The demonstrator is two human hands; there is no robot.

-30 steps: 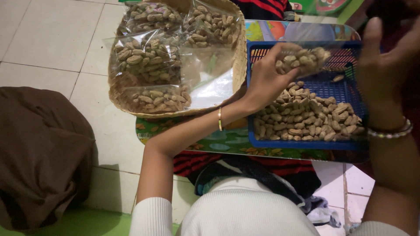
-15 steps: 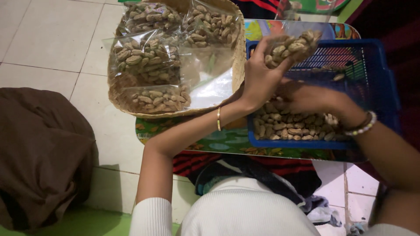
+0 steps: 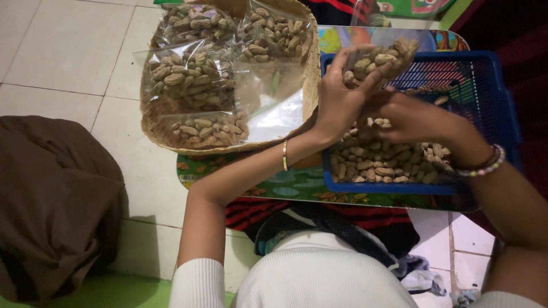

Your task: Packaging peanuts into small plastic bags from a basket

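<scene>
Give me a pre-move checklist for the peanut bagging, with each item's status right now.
1. Left hand grips the bag of peanuts: ok, held raised above the blue basket.
2. Right hand at the peanuts in the basket: ok, it lies low over the pile; whether it holds any, cannot tell.
3. Bag mouth open for filling: cannot tell, the clear plastic is blurred.
4. Peanut supply left in the basket: ok, a layer covers its near part.
5. Room for another bag on the woven tray: ok, a bare patch shows beside the filled bags.
6. Basket seated flat on the patterned board: ok.
</scene>
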